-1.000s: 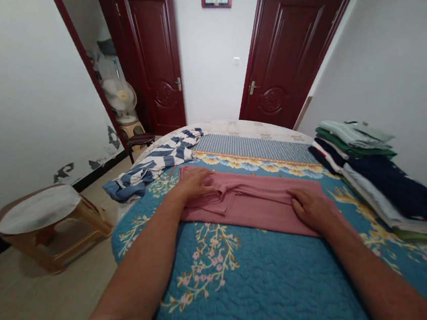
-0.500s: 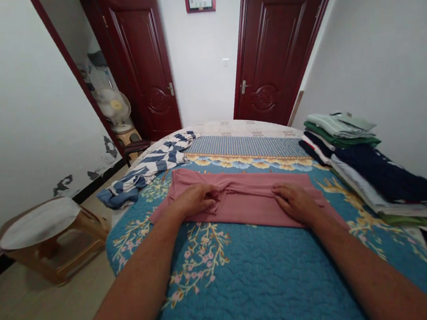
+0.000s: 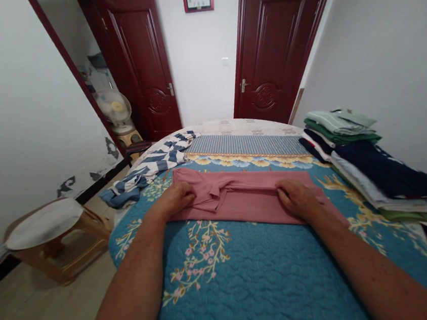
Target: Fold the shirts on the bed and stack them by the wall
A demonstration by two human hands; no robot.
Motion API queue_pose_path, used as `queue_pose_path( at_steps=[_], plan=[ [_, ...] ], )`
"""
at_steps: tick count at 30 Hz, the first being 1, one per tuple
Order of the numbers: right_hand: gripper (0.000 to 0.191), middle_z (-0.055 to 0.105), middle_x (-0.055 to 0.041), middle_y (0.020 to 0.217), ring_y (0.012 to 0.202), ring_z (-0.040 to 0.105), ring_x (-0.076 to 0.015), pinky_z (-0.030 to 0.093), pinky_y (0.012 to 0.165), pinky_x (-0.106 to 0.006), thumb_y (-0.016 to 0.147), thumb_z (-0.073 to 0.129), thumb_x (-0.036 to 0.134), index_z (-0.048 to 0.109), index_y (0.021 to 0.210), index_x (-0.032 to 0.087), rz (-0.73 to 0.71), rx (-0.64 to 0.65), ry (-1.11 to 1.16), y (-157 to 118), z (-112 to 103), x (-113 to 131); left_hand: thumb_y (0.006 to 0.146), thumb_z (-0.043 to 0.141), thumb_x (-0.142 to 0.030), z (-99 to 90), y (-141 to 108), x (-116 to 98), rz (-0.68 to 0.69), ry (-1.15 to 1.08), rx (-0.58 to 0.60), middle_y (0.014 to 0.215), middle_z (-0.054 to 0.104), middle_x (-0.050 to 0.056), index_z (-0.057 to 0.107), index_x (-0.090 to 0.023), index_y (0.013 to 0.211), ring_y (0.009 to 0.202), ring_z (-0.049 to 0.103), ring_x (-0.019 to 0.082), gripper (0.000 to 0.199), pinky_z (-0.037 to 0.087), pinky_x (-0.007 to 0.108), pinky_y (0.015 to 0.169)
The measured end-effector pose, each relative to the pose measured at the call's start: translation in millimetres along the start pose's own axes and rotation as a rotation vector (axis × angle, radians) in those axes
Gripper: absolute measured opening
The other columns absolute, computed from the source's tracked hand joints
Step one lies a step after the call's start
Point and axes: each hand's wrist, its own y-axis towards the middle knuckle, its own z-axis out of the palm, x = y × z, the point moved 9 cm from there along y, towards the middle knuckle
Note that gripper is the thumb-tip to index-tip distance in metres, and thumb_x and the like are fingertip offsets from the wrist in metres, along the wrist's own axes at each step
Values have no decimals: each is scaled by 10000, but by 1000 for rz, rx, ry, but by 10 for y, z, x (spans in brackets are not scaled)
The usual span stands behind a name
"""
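A pink shirt (image 3: 249, 205) lies folded into a long strip across the blue quilted cover (image 3: 271, 276), with a crumpled, overlapping bit left of its middle. At its left end, my left hand (image 3: 177, 198) has its fingers closed on the cloth. My right hand (image 3: 296, 199) pinches the fold line toward the right end, thumb and fingers together. Part of the shirt is hidden under both hands. Its right edge spreads out past my right wrist.
A stack of folded clothes (image 3: 386, 172) stands on the right side of the table. Rumpled blue-and-white striped cloth (image 3: 149, 169) lies at the far left edge. A plastic stool (image 3: 52, 223) is on the floor to the left. A fan (image 3: 116, 108) stands behind, near the doors.
My left hand has moved left along the pink shirt, from near its middle to its left end, uncovering the crumpled part. My right hand has barely shifted.
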Motion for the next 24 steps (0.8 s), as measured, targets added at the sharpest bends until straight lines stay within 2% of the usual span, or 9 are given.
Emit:
queue_pose_path(
  at_steps=[3, 7, 9, 12, 16, 19, 21, 24],
  plan=[
    [194, 740, -130, 1014, 968, 658, -279, 499, 923, -384, 969, 494, 225, 687, 954, 211, -4, 24, -15, -11, 3, 12, 874, 571, -282, -5, -26, 61, -55, -80, 10, 943, 790, 52, 787, -217, 926, 878, 711, 230, 231, 511, 321, 801],
    [182, 733, -116, 971, 921, 650, -265, 484, 875, -365, 967, 506, 241, 683, 937, 211, 29, 76, -80, -15, 37, -6, 786, 710, -310, 45, -82, 76, -41, -71, 56, 1167, 789, 76, 792, -226, 1123, 1042, 711, 266, 357, 524, 331, 896],
    [195, 751, -122, 1025, 960, 666, -268, 490, 892, -362, 966, 517, 240, 706, 996, 201, 30, 93, -70, -15, 58, -4, 786, 713, -303, 37, -95, 91, -42, -43, 49, 1164, 788, 81, 797, -225, 1108, 1049, 704, 270, 341, 518, 338, 911],
    [246, 765, -134, 1098, 1028, 683, -274, 494, 948, -366, 980, 506, 229, 731, 1070, 189, 3, 104, -43, -13, 81, 24, 838, 656, -296, 23, -89, 109, -38, -38, 59, 1019, 794, 70, 801, -216, 984, 942, 701, 251, 221, 503, 327, 833],
    [251, 752, -134, 1008, 950, 672, -271, 489, 900, -368, 993, 472, 222, 720, 971, 188, 16, 100, -72, -13, 82, 5, 890, 568, -275, -47, -81, 152, -71, 6, 28, 902, 767, 62, 770, -207, 852, 842, 682, 225, 216, 479, 312, 767],
    [221, 729, -124, 949, 885, 653, -262, 471, 834, -362, 992, 485, 238, 691, 927, 190, 37, 63, -93, -16, 42, -26, 872, 620, -290, -43, -114, 166, -104, -7, 48, 1022, 779, 58, 773, -207, 1014, 899, 694, 220, 225, 494, 297, 793],
    [188, 721, -114, 936, 877, 647, -261, 459, 819, -359, 988, 519, 259, 683, 926, 192, 0, 69, -82, -18, 43, 4, 826, 687, -289, 2, -143, 171, -112, -13, 99, 1145, 775, 63, 757, -210, 1141, 971, 701, 225, 331, 505, 290, 827],
    [166, 720, -108, 932, 885, 646, -259, 452, 827, -354, 985, 538, 255, 675, 907, 201, -58, 87, -73, -20, 62, 61, 813, 669, -230, 32, -157, 226, -129, 17, 120, 1144, 777, 63, 761, -211, 1116, 981, 701, 225, 317, 501, 290, 834]
  ],
)
